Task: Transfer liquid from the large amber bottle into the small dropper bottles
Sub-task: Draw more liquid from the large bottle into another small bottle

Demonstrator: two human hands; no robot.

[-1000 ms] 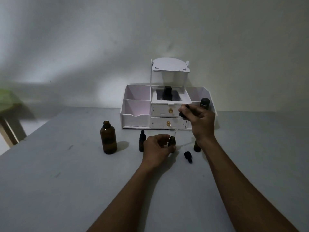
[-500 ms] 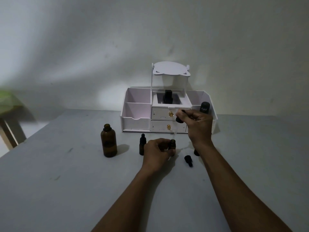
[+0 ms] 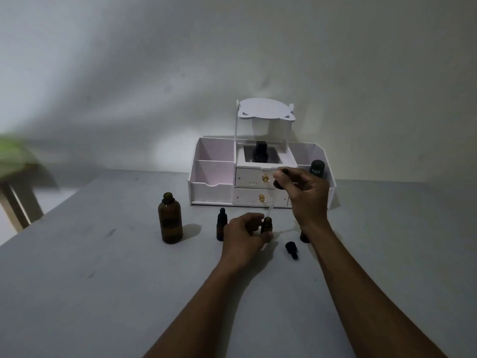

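The large amber bottle (image 3: 170, 220) stands uncapped on the grey table, left of my hands. My left hand (image 3: 245, 233) grips a small open dropper bottle (image 3: 266, 225) that stands on the table. Above it my right hand (image 3: 302, 192) pinches the black bulb of a dropper (image 3: 271, 205), whose clear glass tube slants down to that bottle's mouth. A capped small dropper bottle (image 3: 221, 227) stands just left of my left hand. Another small bottle (image 3: 304, 236) is partly hidden behind my right wrist. A loose black dropper cap (image 3: 291, 250) lies on the table.
A white desk organiser (image 3: 214, 187) with two drawers and a raised lid stands at the back against the wall. It holds a dark bottle (image 3: 260, 153) in the middle and a dark labelled tube (image 3: 317, 169) at right. A wooden stool (image 3: 15, 182) stands at far left.
My right hand lifted the dropper slightly and tilted it, keeping its tip over the small bottle's mouth. My left hand stayed on the bottle.
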